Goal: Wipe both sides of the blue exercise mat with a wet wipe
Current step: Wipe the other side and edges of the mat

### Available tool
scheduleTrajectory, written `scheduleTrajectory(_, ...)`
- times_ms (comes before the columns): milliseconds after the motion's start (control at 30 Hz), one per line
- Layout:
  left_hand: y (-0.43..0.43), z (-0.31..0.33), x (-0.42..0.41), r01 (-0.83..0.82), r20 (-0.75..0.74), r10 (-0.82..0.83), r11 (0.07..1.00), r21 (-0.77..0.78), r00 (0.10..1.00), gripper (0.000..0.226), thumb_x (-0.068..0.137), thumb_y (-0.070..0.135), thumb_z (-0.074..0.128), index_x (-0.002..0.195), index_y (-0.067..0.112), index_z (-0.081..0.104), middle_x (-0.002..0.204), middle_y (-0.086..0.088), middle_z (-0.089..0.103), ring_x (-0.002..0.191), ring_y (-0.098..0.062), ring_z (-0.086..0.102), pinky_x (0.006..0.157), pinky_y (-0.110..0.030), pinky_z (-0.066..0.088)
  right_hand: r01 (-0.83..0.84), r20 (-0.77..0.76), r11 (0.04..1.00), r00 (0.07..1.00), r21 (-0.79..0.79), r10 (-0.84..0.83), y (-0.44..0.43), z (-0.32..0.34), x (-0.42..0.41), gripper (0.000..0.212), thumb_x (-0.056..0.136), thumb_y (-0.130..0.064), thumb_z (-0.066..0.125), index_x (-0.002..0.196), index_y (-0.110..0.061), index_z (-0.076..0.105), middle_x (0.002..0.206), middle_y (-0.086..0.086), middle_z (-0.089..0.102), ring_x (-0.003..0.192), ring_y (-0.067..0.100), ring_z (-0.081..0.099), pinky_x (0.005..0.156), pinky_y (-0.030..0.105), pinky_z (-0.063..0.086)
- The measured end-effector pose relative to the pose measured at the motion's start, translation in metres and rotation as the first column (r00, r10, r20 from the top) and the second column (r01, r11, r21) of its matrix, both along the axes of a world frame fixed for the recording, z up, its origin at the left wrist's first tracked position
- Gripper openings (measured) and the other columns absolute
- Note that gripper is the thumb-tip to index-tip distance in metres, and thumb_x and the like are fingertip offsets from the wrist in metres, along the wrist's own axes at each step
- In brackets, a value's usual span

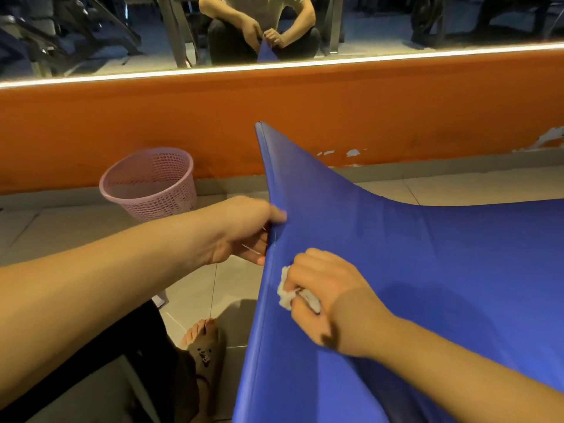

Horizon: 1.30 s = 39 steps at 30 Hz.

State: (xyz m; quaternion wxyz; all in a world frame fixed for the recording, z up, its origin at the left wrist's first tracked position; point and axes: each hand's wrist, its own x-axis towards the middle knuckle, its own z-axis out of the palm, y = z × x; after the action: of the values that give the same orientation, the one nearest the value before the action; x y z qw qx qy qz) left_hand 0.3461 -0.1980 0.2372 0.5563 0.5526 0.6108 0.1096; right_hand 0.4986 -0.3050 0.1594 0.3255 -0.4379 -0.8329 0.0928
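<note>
The mat (412,254) runs lengthwise off to the right. Its left end is raised off the floor (213,288), with one corner pointing up toward the far orange wall (183,117). The left hand (244,230) pinches that left edge. The right hand (320,288) clenches a crumpled wipe (285,291) against the mat, just beside the edge. A pink basket (149,181) stands far left.

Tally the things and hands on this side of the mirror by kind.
blue exercise mat: 1
wet wipe: 1
pink basket: 1
sandal: 1
hands: 2, left hand and right hand
Total: 6
</note>
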Motion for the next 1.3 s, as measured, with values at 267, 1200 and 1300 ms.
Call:
scheduleTrajectory(267, -0.008, -0.011, 0.018, 0.126, -0.077, -0.123, 0.991, 0.038, 0.989, 0.023, 0.104, 0.016, 0.052, 0.115, 0.001, 0.066, 0.105, -0.028, 0.071, 0.072, -0.027, 0.063, 0.059, -0.033, 0.061, 0.295, -0.348, 0.774, 0.764, -0.560, -0.543, 0.074, -0.033, 0.051, 0.012, 0.088, -0.003, 0.053, 0.078, -0.009, 0.054, 0.064, -0.013, 0.060, 0.057, 0.012, 0.051, 0.058, 0.033, 0.044)
scheduleTrajectory(1200, 0.002, 0.011, 0.017, 0.090, 0.149, -0.080, 0.994, -0.062, 0.986, 0.089, 0.096, 0.078, 0.019, 0.090, 0.001, 0.065, 0.066, -0.014, 0.067, 0.055, -0.025, 0.068, 0.058, -0.036, 0.060, 0.204, -0.105, 0.978, 0.973, -0.037, -0.207, 0.027, 0.033, -0.004, 0.017, 0.096, -0.017, 0.057, 0.088, -0.014, 0.072, 0.088, -0.004, 0.045, 0.073, 0.012, 0.048, 0.060, 0.025, 0.039)
scheduleTrajectory(1300, 0.002, 0.010, 0.017, 0.140, 0.146, -0.126, 0.986, -0.087, 0.981, 0.096, 0.094, 0.081, 0.017, 0.085, -0.003, 0.065, 0.067, -0.016, 0.061, 0.054, -0.025, 0.065, 0.057, -0.035, 0.060, 0.150, -0.036, 0.988, 0.988, 0.043, -0.149, 0.029, 0.035, -0.005, 0.026, 0.095, -0.023, 0.056, 0.074, -0.011, 0.067, 0.086, 0.000, 0.048, 0.075, 0.017, 0.048, 0.060, 0.032, 0.039)
